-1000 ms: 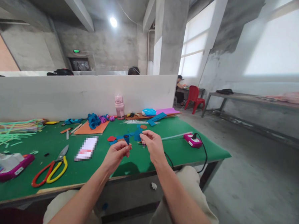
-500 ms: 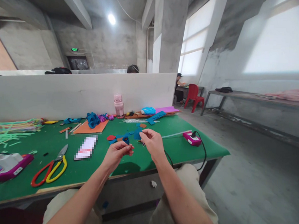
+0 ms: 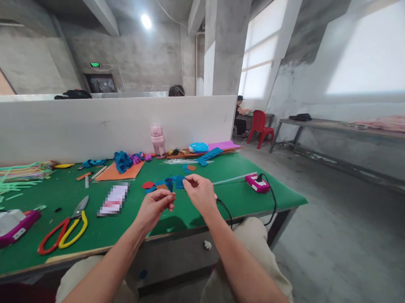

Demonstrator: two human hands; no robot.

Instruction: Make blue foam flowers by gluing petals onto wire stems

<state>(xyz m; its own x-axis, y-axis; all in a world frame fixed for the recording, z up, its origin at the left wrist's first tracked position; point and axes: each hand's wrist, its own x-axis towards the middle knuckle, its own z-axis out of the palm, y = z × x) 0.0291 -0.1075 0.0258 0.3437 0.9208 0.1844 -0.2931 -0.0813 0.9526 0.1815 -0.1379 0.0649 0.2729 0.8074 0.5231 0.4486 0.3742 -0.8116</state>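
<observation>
My left hand [image 3: 154,208] is closed in a pinch at the table's front edge. From its fingertips a small dark blue rolled piece [image 3: 168,184] stands up, like the start of a flower. Close by on the right, my right hand [image 3: 200,194] pinches a flat blue felt-like piece [image 3: 179,182] between thumb and forefinger. The two blue pieces are side by side, and I cannot tell whether they touch. Behind the left hand lie a red cut piece [image 3: 148,185] and several blue and brown scraps.
Scissors [image 3: 74,224] with red and yellow handles lie at the left, near a phone [image 3: 114,199]. Blue flowers [image 3: 123,161] sit on an orange sheet [image 3: 102,172]. A pink bottle [image 3: 157,141] stands by the white partition [image 3: 105,124]. A purple power socket [image 3: 257,183] with a cable is at right.
The view has shifted slightly. The blue piece in my right hand has come nearer to the rolled piece in my left, and more of its flat face shows.
</observation>
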